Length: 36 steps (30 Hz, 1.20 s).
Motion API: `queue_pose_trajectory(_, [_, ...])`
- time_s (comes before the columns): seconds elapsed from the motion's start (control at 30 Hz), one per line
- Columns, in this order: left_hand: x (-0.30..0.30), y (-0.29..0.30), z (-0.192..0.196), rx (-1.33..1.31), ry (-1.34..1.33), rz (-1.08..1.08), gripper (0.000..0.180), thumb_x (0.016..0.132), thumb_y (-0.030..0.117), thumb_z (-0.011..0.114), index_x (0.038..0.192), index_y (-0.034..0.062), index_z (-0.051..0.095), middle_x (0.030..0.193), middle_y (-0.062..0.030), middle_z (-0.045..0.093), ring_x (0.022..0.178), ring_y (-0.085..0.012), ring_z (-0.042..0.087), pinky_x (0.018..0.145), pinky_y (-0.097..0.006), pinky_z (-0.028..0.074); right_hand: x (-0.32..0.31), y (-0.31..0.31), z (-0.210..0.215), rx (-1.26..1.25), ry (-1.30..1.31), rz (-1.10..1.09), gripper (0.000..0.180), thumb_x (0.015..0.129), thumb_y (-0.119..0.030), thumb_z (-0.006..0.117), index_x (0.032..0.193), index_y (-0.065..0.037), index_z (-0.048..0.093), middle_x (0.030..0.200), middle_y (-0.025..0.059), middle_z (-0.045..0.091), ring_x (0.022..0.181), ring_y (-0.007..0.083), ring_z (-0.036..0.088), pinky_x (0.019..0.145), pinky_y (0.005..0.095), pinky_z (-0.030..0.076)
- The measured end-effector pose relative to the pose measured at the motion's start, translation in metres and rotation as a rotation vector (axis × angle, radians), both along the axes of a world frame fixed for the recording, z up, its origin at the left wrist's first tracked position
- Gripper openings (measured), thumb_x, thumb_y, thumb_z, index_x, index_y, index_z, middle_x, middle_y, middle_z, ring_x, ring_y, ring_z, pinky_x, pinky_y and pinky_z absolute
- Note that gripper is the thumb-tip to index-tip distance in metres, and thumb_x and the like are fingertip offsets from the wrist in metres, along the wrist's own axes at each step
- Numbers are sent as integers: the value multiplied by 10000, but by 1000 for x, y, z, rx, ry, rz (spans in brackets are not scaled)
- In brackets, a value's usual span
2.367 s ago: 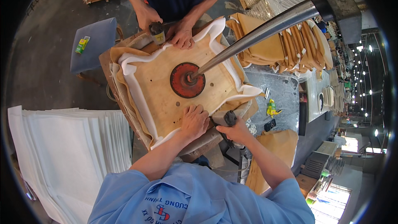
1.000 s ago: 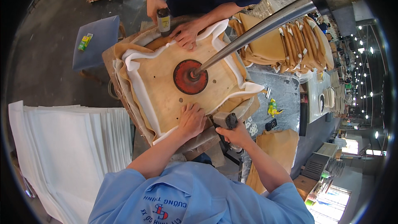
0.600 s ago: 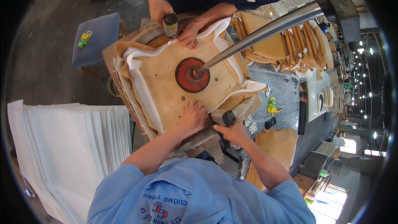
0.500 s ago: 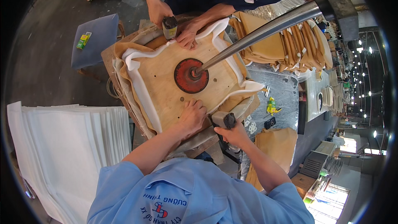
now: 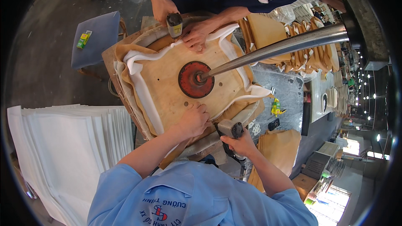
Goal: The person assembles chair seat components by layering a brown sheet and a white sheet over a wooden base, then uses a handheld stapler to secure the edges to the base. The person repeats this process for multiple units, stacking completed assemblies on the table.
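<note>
A plywood seat panel (image 5: 163, 96) lies face down, with white padding (image 5: 144, 96) and a tan cover (image 5: 129, 84) folded up around its edges. My left hand (image 5: 194, 120) is at the panel's near edge, fingers curled over the cover's edge; the thumb is partly hidden. In my right hand (image 5: 242, 143) is a staple gun (image 5: 230, 129), its nose close to the near edge beside my left fingers. A red round press disc (image 5: 196, 79) on a metal rod (image 5: 276, 50) bears on the middle of the panel.
Across from me a co-worker's hand (image 5: 164, 8) holds another staple gun (image 5: 174, 25) at the far edge; their other hand (image 5: 197, 35) presses there. White sheets (image 5: 67, 142) stand stacked at left, near a blue-topped stool (image 5: 96, 37). Tan covers (image 5: 293, 50) pile up at right.
My right hand and staple gun have shifted slightly right. My left hand stays at the near edge, its fingers a little lower. The co-worker's hands have barely moved.
</note>
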State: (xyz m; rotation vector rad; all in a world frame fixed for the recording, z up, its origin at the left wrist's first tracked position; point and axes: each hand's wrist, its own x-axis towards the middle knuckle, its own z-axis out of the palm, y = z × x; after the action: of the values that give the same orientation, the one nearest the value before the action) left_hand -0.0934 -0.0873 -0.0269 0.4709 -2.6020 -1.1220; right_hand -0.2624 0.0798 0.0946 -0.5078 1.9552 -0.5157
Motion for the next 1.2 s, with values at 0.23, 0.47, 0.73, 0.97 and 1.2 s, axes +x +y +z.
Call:
queue_pose_trajectory(0.23, [-8,15,-8,81,58,159,88,862,187,809,876,110,769,1026,-96,641,1085,-348,589,938,-494,432,7,-2,-4,-3,-22,3,384,940,-251,878,1178,9,724,824,25,709,607,107,631,574,312,527])
queue_pose_trajectory(0.47, [-11,16,-11,106,75,173,77,858,165,809,866,106,761,1025,-97,636,1097,-347,580,935,-480,409,18,-8,-15,-87,66,2,357,906,-249,900,1058,22,725,814,56,725,631,119,671,593,325,544])
queue_pose_trajectory(0.73, [-11,5,-18,64,118,71,88,841,154,811,874,108,745,1021,-81,631,1108,-346,597,947,-497,426,12,-9,-13,12,-9,-14,350,907,-246,895,1057,26,733,783,59,730,600,123,670,576,340,548])
queue_pose_trajectory(0.97, [-19,-17,-26,65,252,-161,80,821,139,778,832,128,700,1009,-55,616,1090,-305,583,925,-481,455,26,-3,-15,-52,-21,-14,294,922,-234,881,936,22,737,710,54,703,583,121,667,563,336,539])
queue_pose_trajectory(1.2, [-26,-22,-32,14,260,-192,128,828,147,835,837,132,709,1022,-19,626,1103,-277,592,937,-487,460,35,-10,-23,-110,145,28,299,923,-231,882,998,20,737,737,57,712,591,125,669,563,329,534])
